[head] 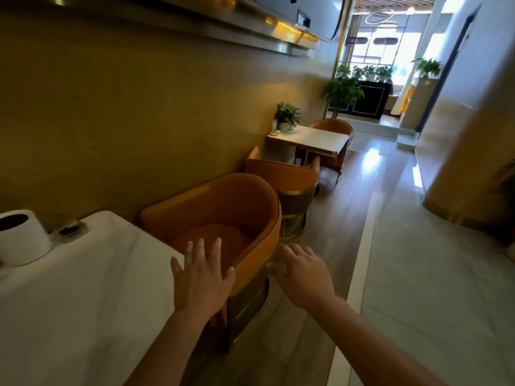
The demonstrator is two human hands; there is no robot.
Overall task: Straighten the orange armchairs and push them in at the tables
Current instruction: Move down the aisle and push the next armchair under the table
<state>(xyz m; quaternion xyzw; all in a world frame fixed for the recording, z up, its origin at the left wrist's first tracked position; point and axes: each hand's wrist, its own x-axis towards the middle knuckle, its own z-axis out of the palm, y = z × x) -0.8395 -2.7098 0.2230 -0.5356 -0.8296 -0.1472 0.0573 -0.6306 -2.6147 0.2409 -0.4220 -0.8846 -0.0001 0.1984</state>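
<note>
open hands over orange armchair, white table

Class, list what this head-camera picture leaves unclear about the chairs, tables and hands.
- Head view: whether the left hand or right hand touches the nearest armchair; the angle hides contact.
- Head view: farthest armchair, mostly hidden by the far table.
- Head view: small object beside the paper roll, too blurred to identify.
- Head view: near table, cut off by the left and bottom edges.

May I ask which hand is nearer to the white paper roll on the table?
Left. The left hand is spread beside the table, right of the paper roll; the right hand is farther right, at the outer side of the nearest armchair.
</note>
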